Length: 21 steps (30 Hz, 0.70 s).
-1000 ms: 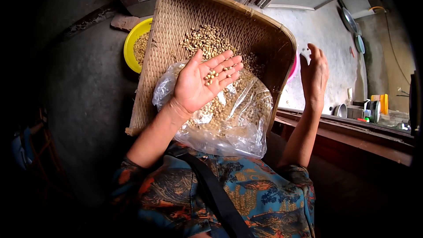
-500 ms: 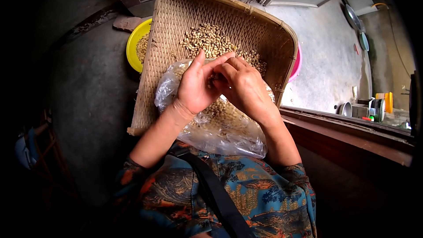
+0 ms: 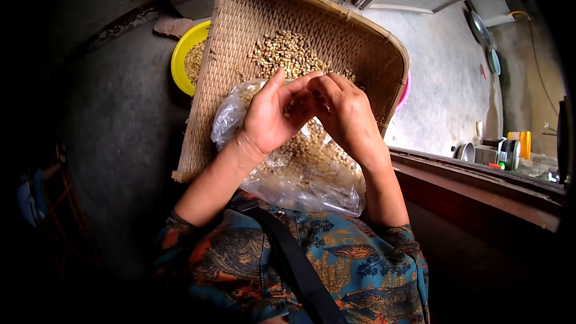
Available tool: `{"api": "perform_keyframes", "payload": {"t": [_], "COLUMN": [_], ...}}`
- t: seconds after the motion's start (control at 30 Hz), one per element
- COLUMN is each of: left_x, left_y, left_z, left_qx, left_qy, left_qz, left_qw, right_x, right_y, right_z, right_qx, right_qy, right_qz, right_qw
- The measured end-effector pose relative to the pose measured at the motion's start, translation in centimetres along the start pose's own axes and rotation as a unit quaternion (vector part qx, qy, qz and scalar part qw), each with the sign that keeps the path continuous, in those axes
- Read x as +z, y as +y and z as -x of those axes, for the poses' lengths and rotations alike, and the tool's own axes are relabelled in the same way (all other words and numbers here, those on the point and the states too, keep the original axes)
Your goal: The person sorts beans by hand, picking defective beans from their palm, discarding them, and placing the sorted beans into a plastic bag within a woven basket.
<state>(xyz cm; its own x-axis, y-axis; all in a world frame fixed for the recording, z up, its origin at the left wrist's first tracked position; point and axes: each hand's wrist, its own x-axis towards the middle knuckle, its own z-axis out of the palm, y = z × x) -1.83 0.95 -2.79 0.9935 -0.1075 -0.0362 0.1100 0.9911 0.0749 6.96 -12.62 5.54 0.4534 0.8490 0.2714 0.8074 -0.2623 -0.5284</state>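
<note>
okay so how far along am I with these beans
The yellow bowl already holds a heap, perhaps the finished part. A few beans sit in your cupped left hand, your right hand working close over it. Apparently left: the loose pile in the basket and plenty under the clear plastic.

Scoop-shaped woven tray (image 3: 237, 30): loose tan seeds (image 3: 288, 54), clear plastic bag (image 3: 300, 195) at near side. Grey concrete floor (image 3: 120, 114): round yellow basin (image 3: 179, 67), brown block (image 3: 172, 26).
</note>
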Motion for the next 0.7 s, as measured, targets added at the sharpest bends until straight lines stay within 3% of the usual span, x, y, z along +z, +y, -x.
{"api": "perform_keyframes", "payload": {"t": [0.1, 0.2, 0.3, 0.4, 0.53, 0.7], "left_x": [1.4, 2.6, 0.2, 2.5, 2.7, 2.2], "left_y": [-0.3, -0.4, 0.1, -0.2, -0.7, -0.9], "left_z": [-0.1, -0.1, -0.5, 0.0, -0.1, -0.1], "left_qx": [0.020, 0.020, -0.014, 0.009, -0.001, -0.003], "left_qy": [0.091, 0.118, -0.094, 0.101, 0.090, 0.094], "left_qz": [-0.054, -0.046, 0.056, -0.091, -0.066, -0.077], "left_qw": [0.994, 0.992, 0.994, 0.991, 0.994, 0.993], "right_x": [-0.1, -0.1, -0.6, 0.3, 1.4, 2.0], "right_y": [0.0, 0.1, -0.5, -0.5, -0.7, -0.3], "right_z": [0.1, 0.5, 0.5, 0.8, 1.0, 1.0], "right_qx": [-0.028, 0.006, -0.010, -0.068, -0.095, -0.108], "right_qy": [0.002, 0.026, 0.029, 0.015, -0.059, -0.086], "right_qz": [0.113, 0.119, 0.100, 0.012, 0.149, 0.208], "right_qw": [0.993, 0.993, 0.994, 0.998, 0.982, 0.968]}}
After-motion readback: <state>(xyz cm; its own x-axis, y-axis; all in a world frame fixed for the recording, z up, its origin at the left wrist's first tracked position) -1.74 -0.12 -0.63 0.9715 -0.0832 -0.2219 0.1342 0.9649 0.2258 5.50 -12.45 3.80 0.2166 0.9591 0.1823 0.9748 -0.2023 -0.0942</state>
